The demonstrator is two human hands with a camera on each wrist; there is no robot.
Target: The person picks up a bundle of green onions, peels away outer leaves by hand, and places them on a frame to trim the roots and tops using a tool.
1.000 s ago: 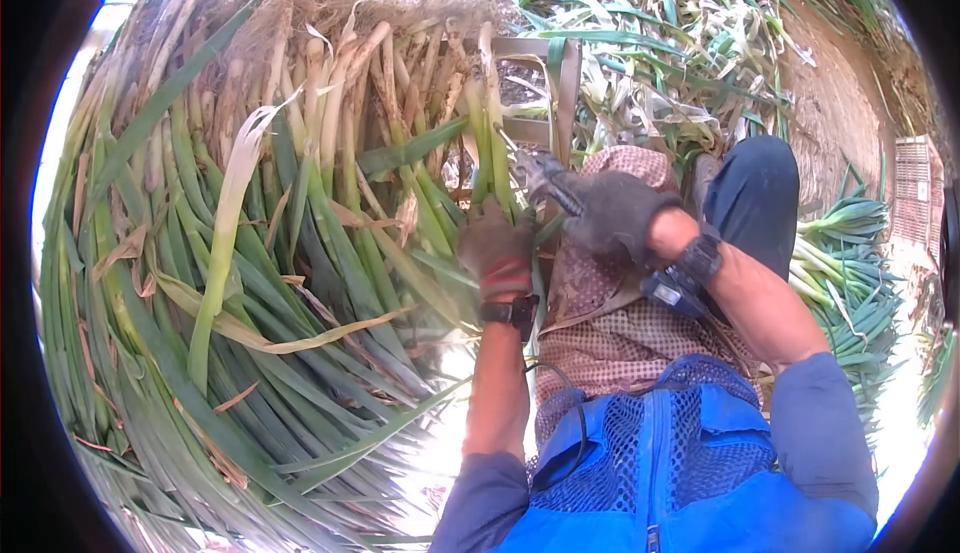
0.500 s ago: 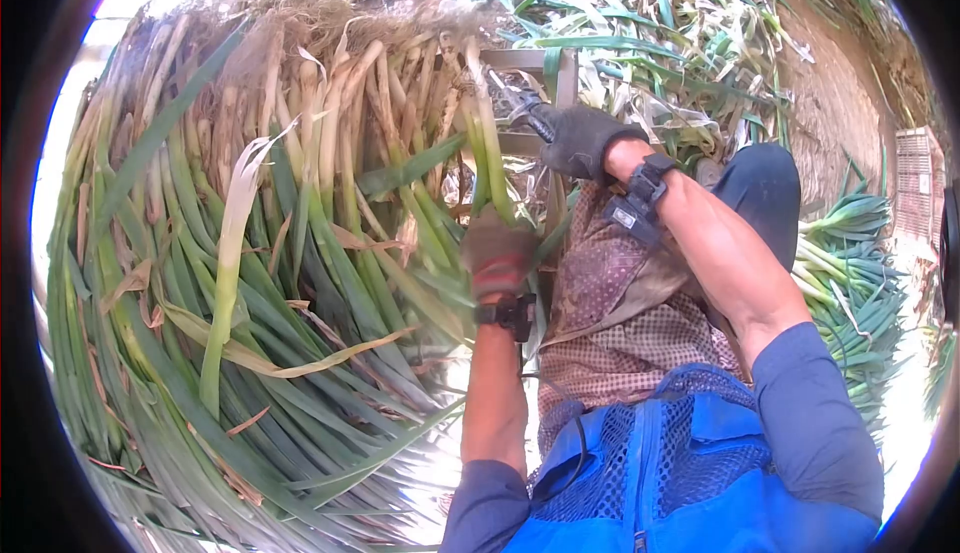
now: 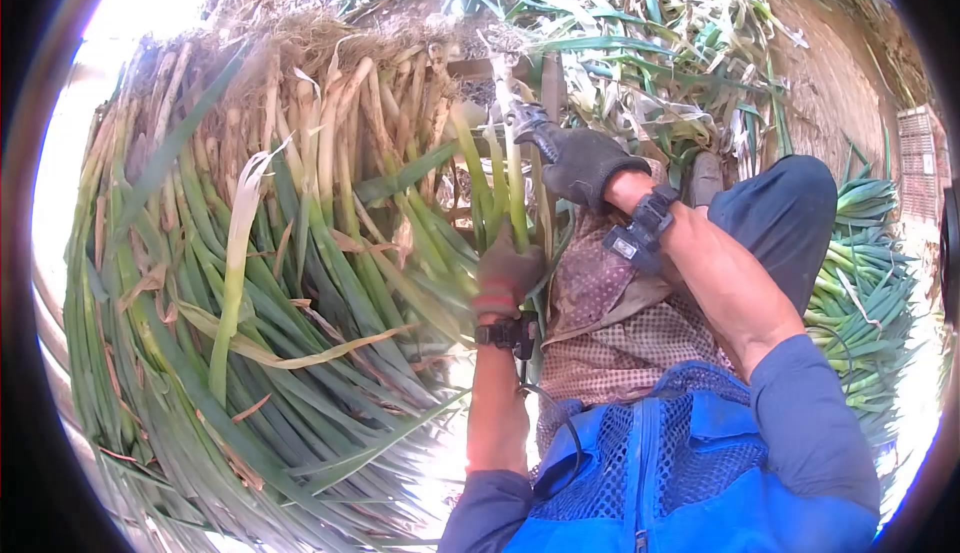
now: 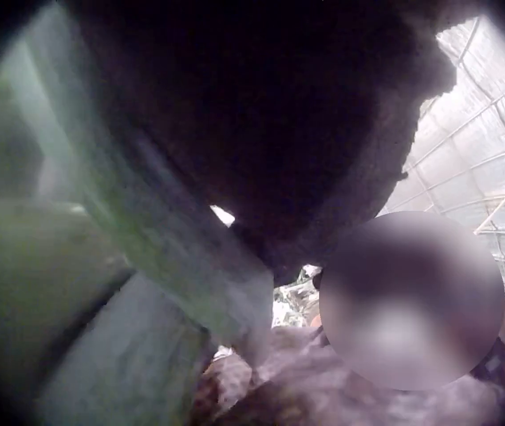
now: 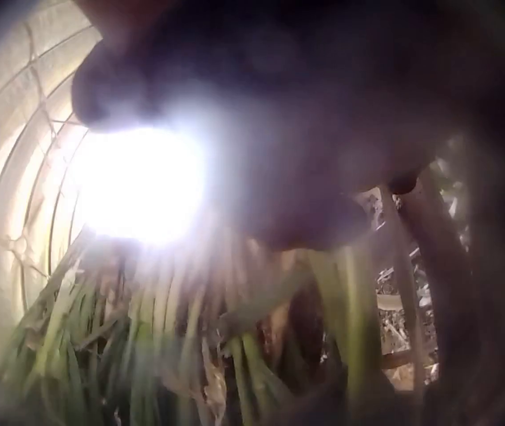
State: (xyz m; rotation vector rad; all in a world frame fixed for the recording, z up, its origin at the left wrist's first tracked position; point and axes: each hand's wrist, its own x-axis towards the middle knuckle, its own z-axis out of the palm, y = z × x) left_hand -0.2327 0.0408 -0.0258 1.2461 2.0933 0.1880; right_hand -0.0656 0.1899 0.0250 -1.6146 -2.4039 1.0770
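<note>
In the head view my gloved left hand (image 3: pixel 508 275) grips green onion stalks (image 3: pixel 515 188) by their green part, their white ends pointing away from me. My gloved right hand (image 3: pixel 592 165) holds a tool with a metal head (image 3: pixel 525 118) and a dark handle. That head overlaps the pale stem of one held onion. To the left lies a big pile of green onions (image 3: pixel 290 253), roots at the far side. A dark glove (image 4: pixel 261 106) and a broad green leaf (image 4: pixel 137 204) fill much of the left wrist view; the right wrist view is mostly dark glove (image 5: pixel 323 133).
Behind the hands lies a heap of stripped leaves (image 3: pixel 640 43). A metal frame bar (image 3: pixel 553 88) stands beside the pile. More green onions (image 3: pixel 865 283) lie at the right, near a crate (image 3: pixel 917 143). My bent knee (image 3: pixel 780 203) is right of the hands.
My right hand has moved forward and left with the tool, whose head now overlaps the stem. My left hand has kept its grip, and one held stalk now stands farther right.
</note>
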